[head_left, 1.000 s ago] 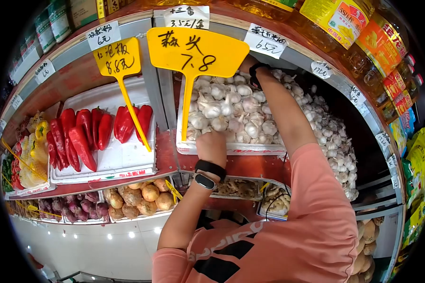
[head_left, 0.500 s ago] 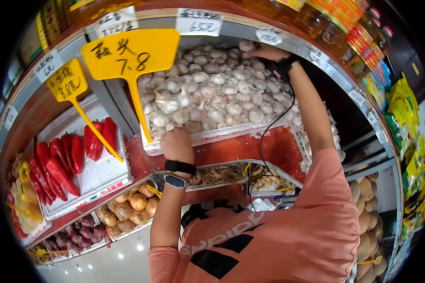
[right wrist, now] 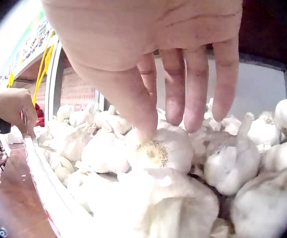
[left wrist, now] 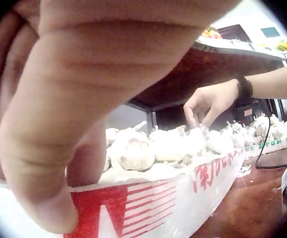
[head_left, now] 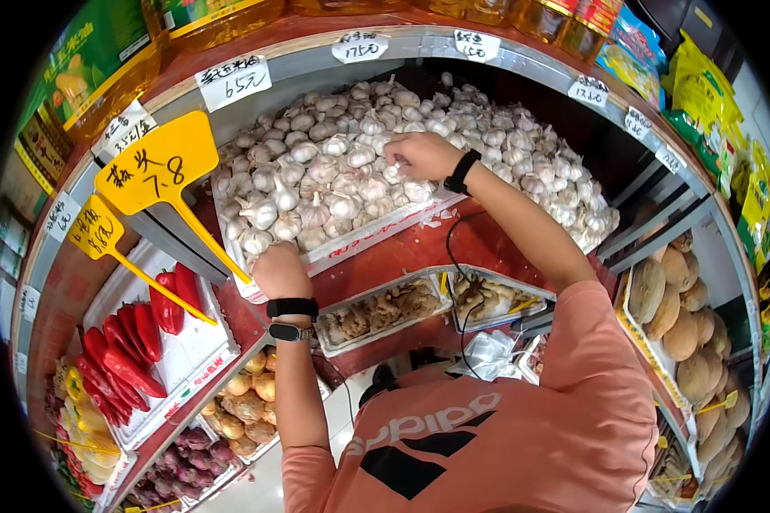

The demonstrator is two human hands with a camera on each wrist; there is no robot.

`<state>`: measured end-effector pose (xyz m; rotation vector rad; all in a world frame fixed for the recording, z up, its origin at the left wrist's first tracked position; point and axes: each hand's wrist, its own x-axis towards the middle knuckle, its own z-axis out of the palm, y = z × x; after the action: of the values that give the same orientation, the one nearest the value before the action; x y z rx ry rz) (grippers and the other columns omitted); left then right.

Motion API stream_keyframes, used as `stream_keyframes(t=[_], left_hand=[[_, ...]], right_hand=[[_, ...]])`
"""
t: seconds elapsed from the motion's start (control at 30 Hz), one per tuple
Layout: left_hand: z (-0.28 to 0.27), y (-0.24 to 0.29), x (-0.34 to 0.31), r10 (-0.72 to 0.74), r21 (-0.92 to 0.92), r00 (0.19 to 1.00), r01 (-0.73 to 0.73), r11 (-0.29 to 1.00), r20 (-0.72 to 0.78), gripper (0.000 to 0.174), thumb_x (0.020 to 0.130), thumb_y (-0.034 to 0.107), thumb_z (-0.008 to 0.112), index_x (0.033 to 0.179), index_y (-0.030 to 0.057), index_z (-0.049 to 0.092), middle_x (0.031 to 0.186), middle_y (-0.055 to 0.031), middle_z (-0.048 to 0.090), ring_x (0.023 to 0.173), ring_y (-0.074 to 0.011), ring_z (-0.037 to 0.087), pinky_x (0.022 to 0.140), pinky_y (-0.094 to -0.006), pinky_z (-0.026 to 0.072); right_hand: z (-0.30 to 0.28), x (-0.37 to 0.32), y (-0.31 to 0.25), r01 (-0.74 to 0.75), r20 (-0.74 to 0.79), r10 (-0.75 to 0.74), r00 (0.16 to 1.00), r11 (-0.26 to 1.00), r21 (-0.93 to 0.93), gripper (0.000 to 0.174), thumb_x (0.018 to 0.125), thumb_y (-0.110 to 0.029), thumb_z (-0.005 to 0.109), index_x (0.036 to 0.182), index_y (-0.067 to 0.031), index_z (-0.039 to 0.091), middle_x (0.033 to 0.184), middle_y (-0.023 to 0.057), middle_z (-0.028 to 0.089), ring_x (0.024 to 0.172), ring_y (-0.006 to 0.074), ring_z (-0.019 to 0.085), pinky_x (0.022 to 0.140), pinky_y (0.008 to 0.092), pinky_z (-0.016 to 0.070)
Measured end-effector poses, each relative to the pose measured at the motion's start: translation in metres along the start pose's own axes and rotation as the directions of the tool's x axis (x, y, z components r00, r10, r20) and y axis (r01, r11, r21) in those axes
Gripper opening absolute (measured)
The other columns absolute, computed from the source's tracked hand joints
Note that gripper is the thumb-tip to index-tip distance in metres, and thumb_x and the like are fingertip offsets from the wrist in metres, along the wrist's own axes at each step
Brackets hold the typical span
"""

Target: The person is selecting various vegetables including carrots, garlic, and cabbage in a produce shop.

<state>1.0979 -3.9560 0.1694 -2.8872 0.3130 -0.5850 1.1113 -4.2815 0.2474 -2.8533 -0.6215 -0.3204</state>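
On the shelf [head_left: 419,250], garlic [head_left: 342,171] fills the white tray [head_left: 361,241].

**A:** what can you actually read in there?

**B:** The big yellow sign [head_left: 150,167] stuck by the garlic [head_left: 351,162] says "蒜头 7.8" in marker. The white shelf tag [head_left: 233,81] above it ends in "65元", and the next tag [head_left: 359,47] looks like "175".

**A:** and the smaller yellow sign [head_left: 94,229]?

**B:** It's handwritten too, but too small to read. The red print on the foam tray [left wrist: 183,203] is just blur. The pink shirt [head_left: 428,423] has white block letters, upside down to the camera, so I can't spell them.
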Motion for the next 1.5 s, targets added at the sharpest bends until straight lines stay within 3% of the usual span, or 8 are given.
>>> stream_keyframes(t=[0.17, 0.3, 0.53, 0.7, 0.83, 0.93, 1.03, 1.5], left_hand=[[0.001, -0.007, -0.008, 0.002, -0.032, 1.000, -0.003, 0.999, -0.018, 0.013, 0.082, 0.014, 0.063, 0.073, 0.0174, 0.072, 0.071, -0.0023, 0.069, 0.068, -0.0201, 0.070, 0.061, -0.0303, 0.0517], [0.010, -0.015, -0.008, 0.054, -0.071, 0.998, -0.056, 0.996, -0.035, 0.011, 0.080, 0.014, 0.064, 0.073, 0.0160, 0.071, 0.072, -0.0047, 0.069, 0.070, -0.0224, 0.070, 0.060, -0.0334, 0.0525], [0.001, -0.019, -0.012, 0.066, -0.212, 0.994, -0.084, 0.974, -0.091, 0.015, 0.081, 0.016, 0.062, 0.070, 0.0140, 0.072, 0.068, -0.0111, 0.067, 0.065, -0.0287, 0.067, 0.057, -0.0386, 0.0512], [0.000, -0.019, -0.008, 0.090, -0.222, 0.991, -0.110, 0.969, -0.102, 0.012, 0.078, 0.017, 0.064, 0.069, 0.0146, 0.072, 0.069, -0.0106, 0.068, 0.065, -0.0285, 0.067, 0.058, -0.0395, 0.0512], [0.000, -0.020, -0.006, 0.091, -0.246, 0.993, -0.108, 0.963, -0.082, 0.012, 0.077, 0.016, 0.064, 0.068, 0.0150, 0.073, 0.069, -0.0110, 0.069, 0.066, -0.0290, 0.068, 0.059, -0.0398, 0.0515], [-0.005, -0.017, -0.009, 0.074, -0.247, 0.994, -0.092, 0.965, -0.084, 0.012, 0.076, 0.015, 0.065, 0.068, 0.0150, 0.073, 0.070, -0.0108, 0.069, 0.066, -0.0290, 0.068, 0.059, -0.0401, 0.0516], [-0.002, -0.014, -0.009, 0.076, -0.197, 0.993, -0.094, 0.976, -0.095, 0.012, 0.076, 0.015, 0.065, 0.067, 0.0150, 0.073, 0.068, -0.0102, 0.068, 0.065, -0.0280, 0.068, 0.058, -0.0396, 0.0517], [-0.005, -0.014, -0.015, 0.109, -0.206, 0.979, -0.144, 0.968, -0.175, 0.008, 0.073, 0.011, 0.066, 0.068, 0.0125, 0.072, 0.070, -0.0117, 0.068, 0.066, -0.0318, 0.067, 0.058, -0.0431, 0.0508]], right_hand=[[0.006, -0.001, 0.012, -0.020, 0.096, 0.005, 0.995, 0.988, 0.153, 0.031, 0.068, -0.016, 0.077, 0.091, -0.0087, 0.057, 0.089, 0.0086, 0.060, 0.087, 0.0312, 0.063, 0.072, 0.0427, 0.0489], [0.019, -0.008, 0.007, -0.026, 0.058, 0.029, 0.998, 0.999, -0.040, 0.042, 0.062, -0.020, 0.083, 0.095, -0.0104, 0.058, 0.102, 0.0104, 0.059, 0.094, 0.0340, 0.062, 0.075, 0.0452, 0.0500], [0.027, -0.016, -0.009, -0.104, -0.010, 0.104, 0.995, 0.972, -0.210, 0.042, 0.064, -0.019, 0.081, 0.096, -0.0108, 0.054, 0.099, 0.0103, 0.057, 0.095, 0.0327, 0.062, 0.073, 0.0473, 0.0494], [0.002, -0.042, 0.003, -0.073, -0.069, 0.066, 0.995, 0.991, -0.113, 0.055, 0.072, -0.026, 0.078, 0.121, -0.0111, 0.056, 0.113, 0.0150, 0.060, 0.099, 0.0366, 0.061, 0.084, 0.0461, 0.0500], [-0.065, -0.097, 0.036, -0.364, -0.195, 0.365, 0.910, 0.931, 0.039, 0.053, 0.075, -0.033, 0.075, 0.121, -0.0106, 0.060, 0.117, 0.0160, 0.064, 0.111, 0.0353, 0.060, 0.089, 0.0456, 0.0503], [-0.091, -0.161, 0.049, -0.657, -0.350, 0.627, 0.696, 0.753, 0.042, 0.049, 0.075, -0.030, 0.075, 0.119, -0.0122, 0.062, 0.110, 0.0173, 0.067, 0.102, 0.0346, 0.064, 0.086, 0.0423, 0.0514], [-0.070, -0.209, 0.079, -0.789, -0.172, 0.770, 0.614, 0.598, -0.137, 0.047, 0.073, -0.029, 0.074, 0.116, -0.0120, 0.065, 0.108, 0.0175, 0.066, 0.101, 0.0345, 0.064, 0.086, 0.0425, 0.0514], [-0.017, -0.233, 0.084, -0.787, -0.367, 0.721, 0.587, 0.614, -0.053, 0.042, 0.069, -0.007, 0.069, 0.109, -0.0060, 0.060, 0.107, 0.0253, 0.060, 0.095, 0.0420, 0.064, 0.079, 0.0458, 0.0540]])
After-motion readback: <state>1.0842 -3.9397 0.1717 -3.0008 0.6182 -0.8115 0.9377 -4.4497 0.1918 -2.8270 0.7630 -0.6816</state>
